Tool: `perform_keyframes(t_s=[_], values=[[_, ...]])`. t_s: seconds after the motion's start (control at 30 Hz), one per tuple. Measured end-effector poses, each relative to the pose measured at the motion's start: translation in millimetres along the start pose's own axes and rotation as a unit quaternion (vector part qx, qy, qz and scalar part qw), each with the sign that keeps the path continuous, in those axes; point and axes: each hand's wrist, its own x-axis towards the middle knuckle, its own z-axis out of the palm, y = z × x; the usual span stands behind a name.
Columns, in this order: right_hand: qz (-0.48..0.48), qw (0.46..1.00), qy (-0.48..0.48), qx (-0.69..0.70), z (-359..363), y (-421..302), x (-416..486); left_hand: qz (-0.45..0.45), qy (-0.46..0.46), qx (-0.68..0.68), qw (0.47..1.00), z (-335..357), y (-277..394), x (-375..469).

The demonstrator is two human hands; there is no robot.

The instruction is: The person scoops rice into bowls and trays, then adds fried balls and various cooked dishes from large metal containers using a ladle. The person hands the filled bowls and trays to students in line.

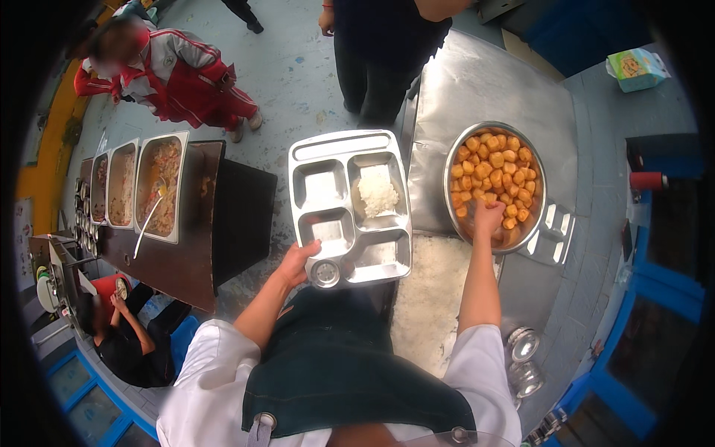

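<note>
My left hand (298, 262) grips the lower left corner of a stainless steel compartment tray (349, 215), thumb on top. White rice (377, 193) lies in the tray's upper right compartment; the other compartments hold no food. My right hand (488, 217) reaches into a large round metal bowl (448, 167) and touches the round orange-brown food pieces (496, 161) at the near side. Its fingertips are among the pieces, so whether they pinch one is hidden. A large flat pan of white rice (427, 296) lies below the bowl, partly under my right arm.
Food pans (162, 190), one with a ladle (149, 219), stand on a brown table (184, 268) at left. Another compartment tray (550, 234) lies beside the bowl on the steel counter (491, 84). People stand beyond; one person (120, 335) sits at lower left.
</note>
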Motion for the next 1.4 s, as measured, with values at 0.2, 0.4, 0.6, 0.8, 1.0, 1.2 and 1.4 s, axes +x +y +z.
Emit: perform_keyframes(t_s=[0.2,0.4,0.6,0.8,1.0,1.2,1.4], values=[[-0.470,0.850,-0.206,0.117,-14,-133,-162,0.062,-0.053,-0.060,0.995,-28,-42,-84],[-0.650,0.715,-0.253,0.040,-29,-181,-293,0.135,-0.031,-0.132,0.982,-84,-83,-199],[-0.192,0.891,-0.303,0.278,-26,-142,-367,0.269,0.069,-0.210,0.937,-155,-84,-305],[-0.089,0.507,-0.796,0.319,48,-127,-596,0.401,0.109,-0.259,0.872,-241,-47,-376],[-0.023,0.582,-0.717,0.382,151,-223,-778,0.487,0.070,-0.197,0.848,-373,-1,-455],[-0.146,0.534,-0.800,0.231,210,-285,-786,0.466,0.166,-0.271,0.826,-535,55,-545],[-0.509,0.787,-0.346,-0.048,318,-357,-751,0.405,0.184,-0.300,0.844,-624,97,-520]])
